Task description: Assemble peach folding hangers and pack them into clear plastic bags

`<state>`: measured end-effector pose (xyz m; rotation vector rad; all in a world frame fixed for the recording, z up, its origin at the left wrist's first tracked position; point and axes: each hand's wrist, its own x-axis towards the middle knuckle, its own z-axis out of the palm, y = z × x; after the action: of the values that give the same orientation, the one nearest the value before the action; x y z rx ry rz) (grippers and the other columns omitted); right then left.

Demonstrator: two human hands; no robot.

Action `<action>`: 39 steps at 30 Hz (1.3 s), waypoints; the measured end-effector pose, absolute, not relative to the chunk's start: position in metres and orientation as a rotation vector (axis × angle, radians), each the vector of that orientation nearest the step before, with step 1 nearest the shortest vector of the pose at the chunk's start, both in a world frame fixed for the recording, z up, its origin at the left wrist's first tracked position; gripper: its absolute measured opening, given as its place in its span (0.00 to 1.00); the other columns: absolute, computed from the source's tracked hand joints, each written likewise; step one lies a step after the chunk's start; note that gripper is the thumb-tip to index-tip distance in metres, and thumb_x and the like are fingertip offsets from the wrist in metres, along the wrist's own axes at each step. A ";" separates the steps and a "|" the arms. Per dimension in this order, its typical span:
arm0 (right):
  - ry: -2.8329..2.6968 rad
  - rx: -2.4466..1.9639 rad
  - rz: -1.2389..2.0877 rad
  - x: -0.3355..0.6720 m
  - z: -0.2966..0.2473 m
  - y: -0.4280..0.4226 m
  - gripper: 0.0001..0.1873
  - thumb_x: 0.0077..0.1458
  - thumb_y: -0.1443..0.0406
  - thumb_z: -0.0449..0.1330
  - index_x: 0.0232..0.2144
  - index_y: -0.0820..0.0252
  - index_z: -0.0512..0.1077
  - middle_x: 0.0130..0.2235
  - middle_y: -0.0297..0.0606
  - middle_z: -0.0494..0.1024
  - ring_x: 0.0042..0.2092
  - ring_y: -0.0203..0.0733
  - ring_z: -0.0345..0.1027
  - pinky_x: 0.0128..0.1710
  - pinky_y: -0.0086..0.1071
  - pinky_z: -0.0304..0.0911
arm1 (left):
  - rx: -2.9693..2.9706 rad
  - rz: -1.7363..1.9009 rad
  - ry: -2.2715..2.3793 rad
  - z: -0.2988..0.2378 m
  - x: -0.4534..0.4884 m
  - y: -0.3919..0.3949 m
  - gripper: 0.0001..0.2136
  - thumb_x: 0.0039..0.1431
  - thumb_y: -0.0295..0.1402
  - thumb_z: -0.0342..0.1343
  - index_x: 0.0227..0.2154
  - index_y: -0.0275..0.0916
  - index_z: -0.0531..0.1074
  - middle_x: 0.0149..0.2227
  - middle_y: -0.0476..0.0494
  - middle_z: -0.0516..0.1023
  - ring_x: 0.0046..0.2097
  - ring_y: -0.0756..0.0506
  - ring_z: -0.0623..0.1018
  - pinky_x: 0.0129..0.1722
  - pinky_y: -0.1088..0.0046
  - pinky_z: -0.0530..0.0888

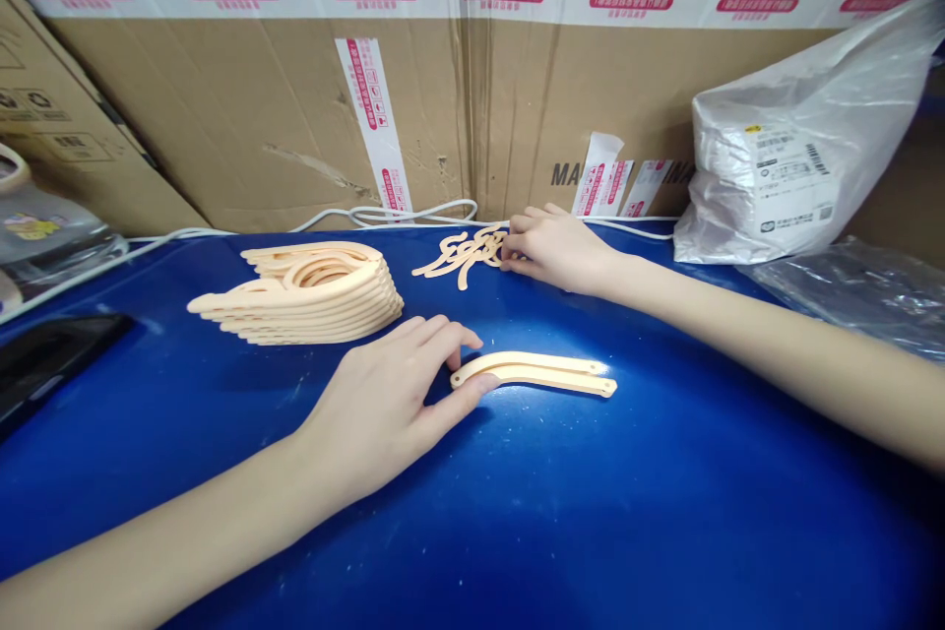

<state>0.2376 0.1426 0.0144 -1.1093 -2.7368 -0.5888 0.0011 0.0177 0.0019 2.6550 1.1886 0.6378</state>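
Note:
My left hand (391,394) rests on the blue table (517,512), its thumb and fingers pinching the left end of a curved peach plastic arm piece (535,373) that lies flat. My right hand (553,244) reaches to the back of the table, fingertips closed on a small pile of peach plastic hooks (462,254). A fanned stack of several peach hangers (310,293) lies left of the hooks, beyond my left hand.
A wall of cardboard boxes (295,98) with printed tape stands behind the table. White cables (384,215) run along its foot. A white plastic bag (797,157) and clear film (863,290) sit at the right; a dark flat object (44,359) lies at the left edge.

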 end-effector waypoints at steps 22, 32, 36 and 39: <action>-2.799 -0.927 -0.272 0.247 0.046 0.130 0.08 0.63 0.66 0.58 0.36 0.62 0.77 0.38 0.41 0.77 0.43 0.46 0.69 0.42 0.37 0.58 | 2.621 0.703 1.242 0.001 -0.006 0.023 0.14 0.69 0.46 0.49 0.44 0.43 0.71 0.39 0.49 0.76 0.36 0.47 0.75 0.33 0.71 0.67; -2.887 -0.607 0.305 0.221 0.038 0.095 0.05 0.62 0.67 0.61 0.37 0.62 0.78 0.39 0.37 0.79 0.43 0.40 0.71 0.45 0.34 0.63 | 2.721 0.611 1.199 0.008 -0.008 0.026 0.13 0.69 0.42 0.48 0.45 0.41 0.72 0.39 0.47 0.76 0.38 0.45 0.77 0.34 0.70 0.69; -2.890 -0.596 0.360 0.221 0.034 0.093 0.07 0.62 0.68 0.60 0.38 0.62 0.79 0.39 0.38 0.79 0.42 0.40 0.72 0.45 0.35 0.64 | 2.736 0.606 1.231 0.008 -0.010 0.026 0.12 0.69 0.40 0.47 0.46 0.42 0.71 0.35 0.49 0.76 0.32 0.47 0.76 0.29 0.72 0.67; -2.891 -0.566 0.395 0.221 0.030 0.093 0.07 0.62 0.69 0.60 0.39 0.61 0.80 0.40 0.38 0.79 0.43 0.41 0.72 0.46 0.36 0.65 | 2.848 0.580 1.214 0.006 -0.012 0.026 0.13 0.69 0.34 0.44 0.47 0.41 0.73 0.36 0.47 0.77 0.35 0.46 0.78 0.31 0.70 0.68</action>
<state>0.2208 0.0927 0.0303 -0.5659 -2.8914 0.3953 -0.0119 0.0264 0.0062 2.8477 1.2144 0.5803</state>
